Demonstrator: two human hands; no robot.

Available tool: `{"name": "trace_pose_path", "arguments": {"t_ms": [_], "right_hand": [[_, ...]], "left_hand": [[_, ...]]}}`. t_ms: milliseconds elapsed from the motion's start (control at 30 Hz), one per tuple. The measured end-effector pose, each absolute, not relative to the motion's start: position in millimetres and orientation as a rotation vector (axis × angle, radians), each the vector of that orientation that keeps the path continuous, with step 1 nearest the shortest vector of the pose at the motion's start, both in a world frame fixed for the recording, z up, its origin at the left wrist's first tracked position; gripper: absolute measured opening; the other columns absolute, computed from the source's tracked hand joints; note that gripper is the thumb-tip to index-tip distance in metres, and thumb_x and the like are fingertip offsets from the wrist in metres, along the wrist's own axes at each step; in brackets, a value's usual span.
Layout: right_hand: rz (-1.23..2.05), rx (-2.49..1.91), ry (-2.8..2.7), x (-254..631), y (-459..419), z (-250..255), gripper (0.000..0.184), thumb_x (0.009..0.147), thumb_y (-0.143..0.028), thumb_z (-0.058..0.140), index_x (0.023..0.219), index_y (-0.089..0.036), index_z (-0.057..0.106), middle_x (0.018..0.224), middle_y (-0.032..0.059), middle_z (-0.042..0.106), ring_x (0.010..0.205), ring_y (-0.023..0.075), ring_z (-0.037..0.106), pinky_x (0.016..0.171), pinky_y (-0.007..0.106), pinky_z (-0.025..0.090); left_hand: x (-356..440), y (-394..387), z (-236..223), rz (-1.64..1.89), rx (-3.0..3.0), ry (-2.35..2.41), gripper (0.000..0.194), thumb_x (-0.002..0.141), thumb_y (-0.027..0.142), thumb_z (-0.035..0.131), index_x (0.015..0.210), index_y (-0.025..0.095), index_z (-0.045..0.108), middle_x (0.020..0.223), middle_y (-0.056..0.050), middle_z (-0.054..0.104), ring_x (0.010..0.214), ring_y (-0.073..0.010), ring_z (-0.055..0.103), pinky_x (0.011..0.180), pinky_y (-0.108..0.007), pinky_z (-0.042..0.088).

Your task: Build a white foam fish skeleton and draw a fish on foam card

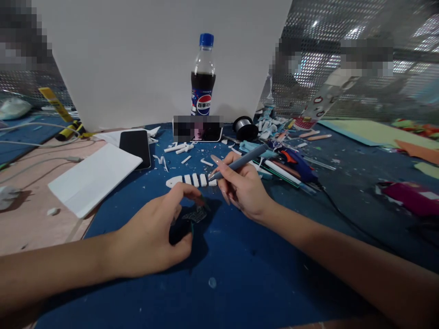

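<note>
My right hand [245,187] pinches a grey-blue pen-shaped tool [240,162]. Its tip points down and left, close to the right part of a white fishbone-shaped piece [194,180]; I cannot tell whether they touch. That piece lies flat on the blue mat [219,292], with a rounded, holed end at the left and several slats. In front of it, my left hand [154,233] rests with fingers curved and a gap between thumb and forefinger, holding nothing visible. Pale printed marks [197,214] show on the mat by its fingertips.
White scraps [180,148] lie behind the piece. A propped phone [212,132], a cola bottle [203,87] and a wire spool [245,129] stand at the back. A blue corded tool [298,164] lies right; a dark phone [137,146] and folded paper [96,178] lie left.
</note>
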State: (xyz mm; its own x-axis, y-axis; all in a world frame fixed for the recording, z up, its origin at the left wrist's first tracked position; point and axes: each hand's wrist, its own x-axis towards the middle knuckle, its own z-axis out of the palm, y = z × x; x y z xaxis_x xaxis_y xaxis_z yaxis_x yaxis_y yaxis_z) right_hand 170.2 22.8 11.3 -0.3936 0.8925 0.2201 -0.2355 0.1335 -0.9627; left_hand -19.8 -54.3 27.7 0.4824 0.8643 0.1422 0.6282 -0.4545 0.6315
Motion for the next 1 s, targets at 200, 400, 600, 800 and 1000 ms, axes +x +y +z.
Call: {"name": "trace_pose_path", "arguments": {"t_ms": [200,400,600,800,1000], "right_hand": [[1.463,-0.684,-1.425,171,21,12,0.028,0.086,-0.037,0.060,0.071,-0.021,0.042,0.039,-0.0113,0.046,0.022,0.0040,0.033,0.022,0.014,0.023],[1.472,-0.683,-1.542,170,15,18,0.027,0.086,-0.035,0.059,0.071,-0.021,0.041,0.037,-0.0124,0.044,0.022,0.0033,0.035,0.023,0.013,0.026],[1.473,-0.704,-1.590,174,15,19,0.028,0.087,-0.035,0.057,0.070,-0.021,0.040,0.036,-0.0124,0.043,0.022,0.0034,0.034,0.025,0.013,0.026],[1.518,-0.685,-1.764,177,9,23,0.028,0.085,-0.037,0.060,0.071,-0.020,0.042,0.039,-0.0119,0.040,0.028,0.0043,0.038,0.029,0.015,0.032],[1.566,-0.678,-1.818,177,7,22,0.030,0.084,-0.030,0.064,0.070,-0.020,0.040,0.043,-0.0126,0.037,0.031,0.0045,0.042,0.032,0.015,0.032]], "left_hand": [[-19,-57,21,0.704,2.356,1.390,0.060,0.071,0.034,0.059,0.121,0.022,0.028,0.091,-0.001,0.053,0.042,-0.0066,0.044,0.043,-0.024,0.037],[-19,-57,17,0.665,2.305,1.471,0.046,0.077,0.035,0.055,0.114,0.021,0.031,0.088,-0.001,0.056,0.041,-0.0065,0.042,0.042,-0.023,0.034],[-18,-57,19,0.712,2.277,1.421,0.043,0.077,0.030,0.054,0.113,0.022,0.032,0.093,-0.003,0.059,0.042,-0.0059,0.042,0.042,-0.021,0.032],[-19,-53,21,0.696,2.207,1.398,0.038,0.076,0.029,0.055,0.107,0.022,0.035,0.097,-0.003,0.059,0.045,-0.0059,0.043,0.044,-0.021,0.035],[-20,-51,23,0.678,2.305,1.403,0.035,0.078,0.029,0.056,0.109,0.022,0.040,0.085,0.001,0.058,0.044,-0.0062,0.041,0.043,-0.020,0.031]]}}
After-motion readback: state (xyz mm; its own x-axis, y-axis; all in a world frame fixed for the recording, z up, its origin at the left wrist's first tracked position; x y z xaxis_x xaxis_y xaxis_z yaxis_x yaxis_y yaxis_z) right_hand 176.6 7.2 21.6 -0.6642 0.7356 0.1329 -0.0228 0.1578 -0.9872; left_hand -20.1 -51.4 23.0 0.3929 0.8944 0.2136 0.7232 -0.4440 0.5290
